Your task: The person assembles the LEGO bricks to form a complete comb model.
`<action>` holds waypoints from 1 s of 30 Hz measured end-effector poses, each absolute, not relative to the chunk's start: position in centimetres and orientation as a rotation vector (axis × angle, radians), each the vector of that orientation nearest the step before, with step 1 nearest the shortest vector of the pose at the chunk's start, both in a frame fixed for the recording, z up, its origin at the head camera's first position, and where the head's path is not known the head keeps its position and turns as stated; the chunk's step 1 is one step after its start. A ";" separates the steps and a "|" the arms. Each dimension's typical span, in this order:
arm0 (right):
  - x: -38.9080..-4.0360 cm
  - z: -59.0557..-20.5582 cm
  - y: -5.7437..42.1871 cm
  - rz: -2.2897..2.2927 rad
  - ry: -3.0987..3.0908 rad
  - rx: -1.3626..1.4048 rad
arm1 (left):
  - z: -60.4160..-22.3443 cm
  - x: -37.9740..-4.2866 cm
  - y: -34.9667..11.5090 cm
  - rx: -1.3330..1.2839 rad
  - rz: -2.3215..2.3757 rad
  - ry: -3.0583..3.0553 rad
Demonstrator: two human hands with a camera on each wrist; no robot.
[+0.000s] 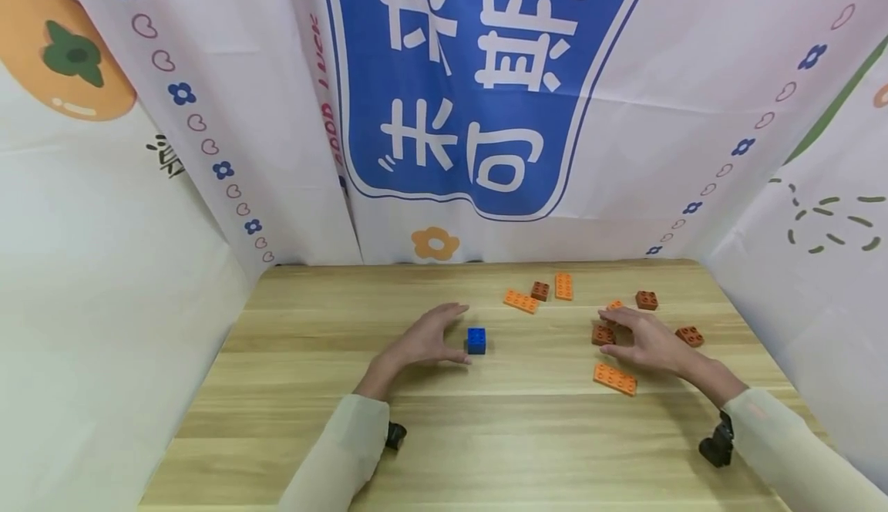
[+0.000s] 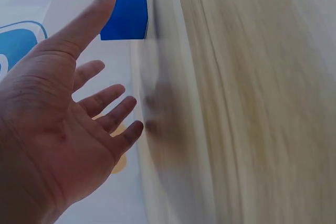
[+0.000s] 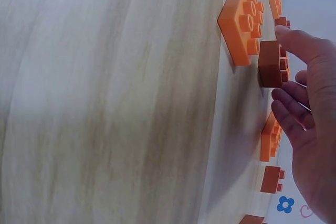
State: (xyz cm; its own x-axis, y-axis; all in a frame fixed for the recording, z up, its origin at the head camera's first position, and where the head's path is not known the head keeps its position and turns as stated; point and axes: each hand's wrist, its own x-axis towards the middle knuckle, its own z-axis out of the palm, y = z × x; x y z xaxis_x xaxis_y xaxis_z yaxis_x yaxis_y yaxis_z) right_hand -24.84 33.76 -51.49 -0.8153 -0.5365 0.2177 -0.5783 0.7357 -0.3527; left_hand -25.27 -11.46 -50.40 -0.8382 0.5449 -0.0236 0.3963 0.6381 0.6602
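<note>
Tabletop (image 1: 527,450) spans the lower frame. Mid-frame, left hand (image 1: 425,338) spreads beside a blue block (image 1: 476,341); centre-right, right hand (image 1: 648,340) spreads around a brown block (image 1: 603,335).

Cube (image 1: 476,341): solid blue. Small bricks (image 1: 647,300): brown. Flat plates (image 1: 615,379): orange. Counter (image 1: 520,450): pale tan, streaked wood grain. Backdrop (image 1: 277,111): white, printed with a blue panel (image 1: 466,97), white characters (image 1: 419,139), and rows of blue flowers (image 1: 182,94) and reddish heart outlines (image 1: 163,61).
</note>
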 end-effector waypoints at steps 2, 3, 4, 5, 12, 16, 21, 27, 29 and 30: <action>-24.8 -51.5 33.8 0.633 -2.838 0.905 | -50.6 -25.5 -11.2 0.773 1.011 2.629; -24.8 -51.5 33.8 0.637 -2.839 0.904 | -50.6 -25.5 -11.0 0.772 1.030 2.622; -24.8 -51.5 33.8 0.645 -2.839 0.906 | -50.7 -25.6 -10.8 0.774 1.043 2.617; -24.8 -51.6 33.8 0.651 -2.837 0.911 | -50.8 -25.7 -10.7 0.769 1.057 2.611; -25.1 -51.9 33.8 0.633 -2.823 0.931 | -50.7 -25.7 -10.0 0.776 1.083 2.610; -25.3 -52.1 34.0 0.634 -2.813 0.928 | -50.8 -25.8 -9.7 0.792 1.099 2.611; -25.4 -52.3 34.0 0.645 -2.795 0.921 | -50.9 -25.7 -9.6 0.791 1.086 2.628; -25.4 -52.5 33.9 0.669 -2.777 0.911 | -50.9 -25.6 -9.6 0.768 1.118 2.627; -25.4 -52.5 33.8 0.675 -2.773 0.910 | -50.9 -25.5 -9.6 0.755 1.130 2.621; -25.4 -52.4 33.8 0.677 -2.770 0.910 | -50.9 -25.5 -9.5 0.750 1.132 2.621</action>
State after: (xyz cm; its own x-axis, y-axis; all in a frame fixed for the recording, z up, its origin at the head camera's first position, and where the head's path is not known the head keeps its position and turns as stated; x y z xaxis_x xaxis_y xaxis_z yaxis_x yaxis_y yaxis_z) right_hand -25.42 33.81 -52.45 -0.8051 -0.5264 0.2734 -0.5931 0.7142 -0.3717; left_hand -25.52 -9.54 -50.86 -0.8541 0.5194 0.0262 0.3752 0.5805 0.7227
